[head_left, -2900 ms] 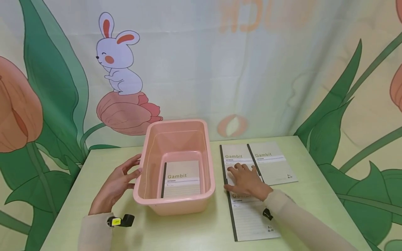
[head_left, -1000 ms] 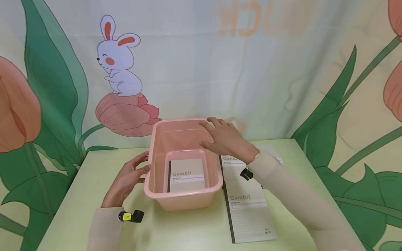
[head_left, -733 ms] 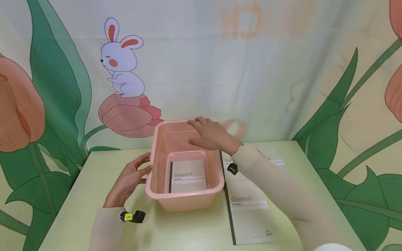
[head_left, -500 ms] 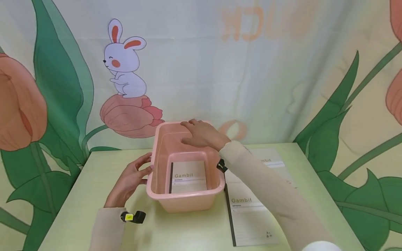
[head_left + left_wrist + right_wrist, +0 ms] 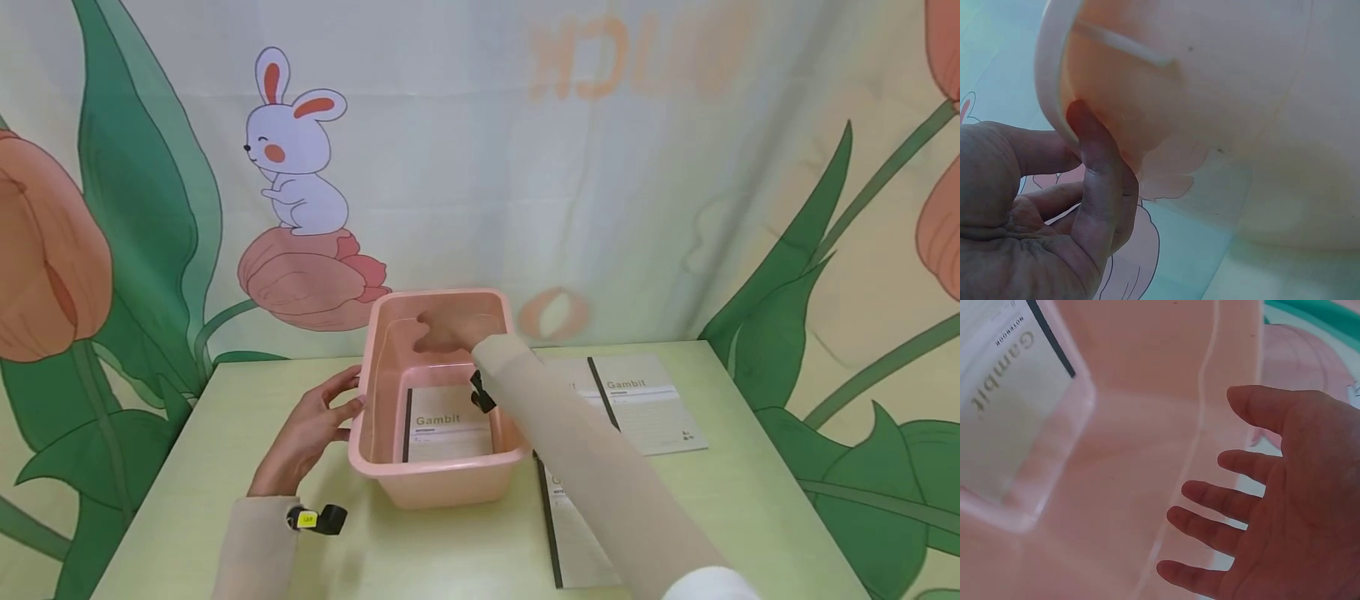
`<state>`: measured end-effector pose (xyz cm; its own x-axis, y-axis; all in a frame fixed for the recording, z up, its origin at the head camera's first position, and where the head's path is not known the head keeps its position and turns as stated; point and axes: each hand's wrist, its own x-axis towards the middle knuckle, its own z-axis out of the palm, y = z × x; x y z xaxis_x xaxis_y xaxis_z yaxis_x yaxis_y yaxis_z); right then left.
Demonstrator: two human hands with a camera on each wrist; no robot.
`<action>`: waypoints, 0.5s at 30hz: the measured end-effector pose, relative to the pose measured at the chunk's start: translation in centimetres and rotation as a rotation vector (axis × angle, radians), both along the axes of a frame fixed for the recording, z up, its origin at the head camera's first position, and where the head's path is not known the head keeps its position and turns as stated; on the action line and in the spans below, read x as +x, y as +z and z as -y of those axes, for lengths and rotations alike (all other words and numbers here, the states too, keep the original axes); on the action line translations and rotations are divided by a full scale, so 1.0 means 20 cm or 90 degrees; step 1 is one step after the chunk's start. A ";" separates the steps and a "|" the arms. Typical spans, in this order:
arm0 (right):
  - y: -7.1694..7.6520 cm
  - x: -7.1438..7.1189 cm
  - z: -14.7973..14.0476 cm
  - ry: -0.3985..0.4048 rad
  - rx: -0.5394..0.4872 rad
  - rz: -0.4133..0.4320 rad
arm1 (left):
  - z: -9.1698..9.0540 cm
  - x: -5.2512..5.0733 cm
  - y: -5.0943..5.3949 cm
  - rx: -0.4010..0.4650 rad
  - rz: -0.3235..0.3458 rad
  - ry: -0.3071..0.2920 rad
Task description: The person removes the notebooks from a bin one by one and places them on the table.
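A pink plastic tub [image 5: 442, 487] stands mid-table, with a white notebook [image 5: 448, 433] marked "Gambit" lying flat inside. At its left side my left hand [image 5: 306, 433] grips the rim edge, thumb and index finger against the plastic. The left wrist view shows that thumb [image 5: 1097, 169] just beneath the rim. My right hand [image 5: 450, 327] is over the far part of the tub, palm down, holding nothing. In the right wrist view its fingers are spread apart, and I cannot tell whether they touch the tub wall.
Right of the tub lie more notebooks: one at the back right [image 5: 648, 408], one at the front [image 5: 573, 533], and another partly hidden [image 5: 573, 375] under the right sleeve. A printed curtain [image 5: 615, 183] hangs behind the pale green table [image 5: 757, 467].
My right hand has left the notebooks on the right and moved left and down over the tub's inside. The tub has slid slightly right, closer to the notebooks. My left hand stays at its rim.
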<state>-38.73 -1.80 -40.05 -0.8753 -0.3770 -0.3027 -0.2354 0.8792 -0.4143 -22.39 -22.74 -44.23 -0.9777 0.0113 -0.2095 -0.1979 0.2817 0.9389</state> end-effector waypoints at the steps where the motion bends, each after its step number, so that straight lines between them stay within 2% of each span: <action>1: -0.02 0.00 0.00 0.000 -0.013 0.004 | 0.00 0.00 0.00 0.001 0.001 0.001; 3: -0.04 0.02 0.00 0.023 -0.018 0.002 | 0.00 0.00 0.00 0.001 0.002 0.003; 4: -0.04 0.05 0.00 0.058 0.021 -0.022 | 0.00 0.00 0.00 0.002 0.003 0.002; 6: -0.10 0.05 0.00 0.026 -0.012 0.003 | 0.00 0.00 0.00 0.004 0.003 0.000; 9: -0.19 0.02 0.02 -0.006 0.002 0.021 | 0.00 0.01 0.01 0.003 0.002 0.000; 12: -0.28 -0.02 0.05 0.006 0.068 0.006 | 0.00 0.01 0.01 0.003 0.002 0.000; 15: -0.41 -0.07 0.09 0.030 0.087 -0.020 | 0.00 0.01 0.01 0.005 0.004 -0.001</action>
